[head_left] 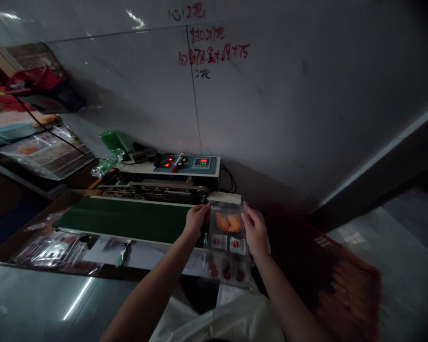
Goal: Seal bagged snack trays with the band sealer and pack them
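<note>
Between my two hands is a clear plastic bag [224, 256] with orange pieces at its top and small packets and dark red items lower down. My left hand [196, 219] pinches its upper left corner, close to the right end of the green conveyor belt [128, 219]. At the upper right edge, my right hand [255, 230] grips the bag with thumb and fingers. Just beyond the bag stands a band sealing machine [214, 178], its panel showing red and green digits and lit buttons. A marker pen [178, 162] rests across that panel.
Several filled clear bags [59, 249] lie in a cardboard box [7, 256] left of the belt. A green-handled tool [123, 254] sits before the belt. A red crate [356, 266] stands on the right. Behind the machine rises a wall [271, 118] with red writing.
</note>
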{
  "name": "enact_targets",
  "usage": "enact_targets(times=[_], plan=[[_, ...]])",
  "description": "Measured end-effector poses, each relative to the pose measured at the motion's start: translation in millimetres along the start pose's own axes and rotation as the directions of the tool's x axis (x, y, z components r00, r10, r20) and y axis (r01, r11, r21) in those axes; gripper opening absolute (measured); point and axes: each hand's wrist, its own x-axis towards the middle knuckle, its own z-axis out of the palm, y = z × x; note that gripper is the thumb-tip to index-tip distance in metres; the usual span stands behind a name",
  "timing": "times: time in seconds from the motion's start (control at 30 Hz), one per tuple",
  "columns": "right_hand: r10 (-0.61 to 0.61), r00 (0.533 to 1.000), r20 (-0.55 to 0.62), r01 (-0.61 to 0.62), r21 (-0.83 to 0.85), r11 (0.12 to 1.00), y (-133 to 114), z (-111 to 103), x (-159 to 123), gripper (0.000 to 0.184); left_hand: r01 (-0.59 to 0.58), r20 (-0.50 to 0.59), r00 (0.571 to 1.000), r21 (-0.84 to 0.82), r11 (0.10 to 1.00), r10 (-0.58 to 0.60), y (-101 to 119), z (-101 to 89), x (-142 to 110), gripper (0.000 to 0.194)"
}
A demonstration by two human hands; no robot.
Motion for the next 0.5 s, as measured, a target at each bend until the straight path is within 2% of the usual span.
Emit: enact_targets(times=[0.23,0.37,0.5], plan=[[-0.118,0.990,-0.072,0.105,-0.162,0.981,14,7,15,0.053,0.050,-0.034,0.998,-0.004,0.999,-0.050,-2,8.5,18,0.031],[-0.157,0.982,-0.109,0.129,-0.228,0.965,11,17,17,0.048,0.040,-0.074,0.997,0.032,0.999,-0.037,-1,3.0,24,0.029],[-0.161,0.975,-0.153,0.124,-0.227,0.966,7,35,16,0.041,0.019,-0.116,0.993,0.071,0.997,-0.011,0,-6.6,30,0.031]])
